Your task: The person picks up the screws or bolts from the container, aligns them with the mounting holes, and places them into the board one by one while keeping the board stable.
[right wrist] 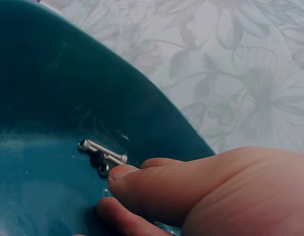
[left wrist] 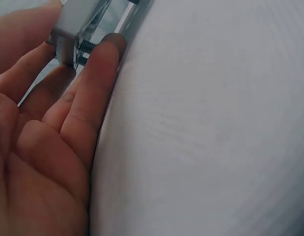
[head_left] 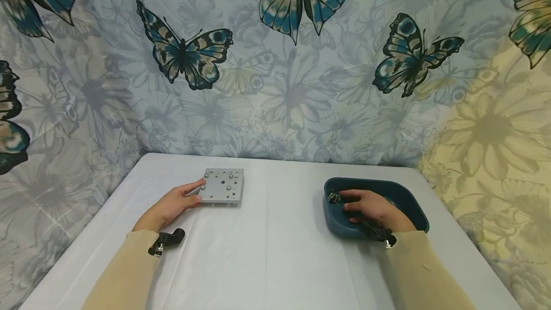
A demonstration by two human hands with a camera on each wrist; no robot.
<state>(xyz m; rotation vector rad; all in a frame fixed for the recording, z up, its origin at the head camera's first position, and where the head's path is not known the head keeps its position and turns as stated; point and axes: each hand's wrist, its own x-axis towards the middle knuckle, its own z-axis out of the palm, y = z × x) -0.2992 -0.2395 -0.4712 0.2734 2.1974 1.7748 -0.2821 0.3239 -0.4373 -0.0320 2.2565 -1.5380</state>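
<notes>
A square metal plate (head_left: pixel 222 185) with drilled holes and several screw heads on its top lies at the left of the table. At its left edge, my left hand (head_left: pixel 170 206) grips it between thumb and fingers. Threaded screw ends (left wrist: pixel 87 46) stick out below the plate in the left wrist view. My right hand (head_left: pixel 373 207) reaches into a dark teal plastic bin (head_left: pixel 366 183). Its fingertips are at a small heap of silver screws (right wrist: pixel 106 153) on the bin's floor. Whether a screw is pinched is not visible, as the fingers cover part of the heap.
White cloth (head_left: pixel 267 252) covers the table, with open room between plate and bin. A butterfly-print curtain (head_left: pixel 292 109) stands along the back and sides. The bin's raised rim surrounds my right hand.
</notes>
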